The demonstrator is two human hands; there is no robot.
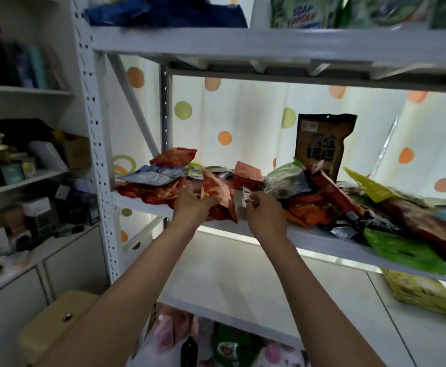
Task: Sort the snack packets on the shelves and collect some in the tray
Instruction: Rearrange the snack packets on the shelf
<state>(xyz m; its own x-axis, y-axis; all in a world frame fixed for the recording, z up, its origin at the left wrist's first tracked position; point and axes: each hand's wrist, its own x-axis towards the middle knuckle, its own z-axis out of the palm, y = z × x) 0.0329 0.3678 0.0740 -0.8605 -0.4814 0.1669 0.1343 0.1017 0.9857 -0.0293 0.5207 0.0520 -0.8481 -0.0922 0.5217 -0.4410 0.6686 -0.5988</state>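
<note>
Snack packets lie in loose heaps on the middle white shelf [322, 238]. My left hand [191, 206] grips a red and orange packet [220, 196] at the shelf's front edge. My right hand [265, 211] pinches a small pale packet [246, 198] just right of it. More red packets [150, 192] and a blue-grey one [151, 176] are piled at the left. A dark brown pouch [322, 144] stands upright at the back. Green, red and orange packets [401, 250] spread to the right.
A yellow woven basket [428, 292] sits on the lower shelf at the right. Soap powder bags [303, 13] fill the top shelf. A cream box [52, 324] stands low at the left, beside cluttered side shelves [26, 178]. Bagged goods [216, 343] sit below.
</note>
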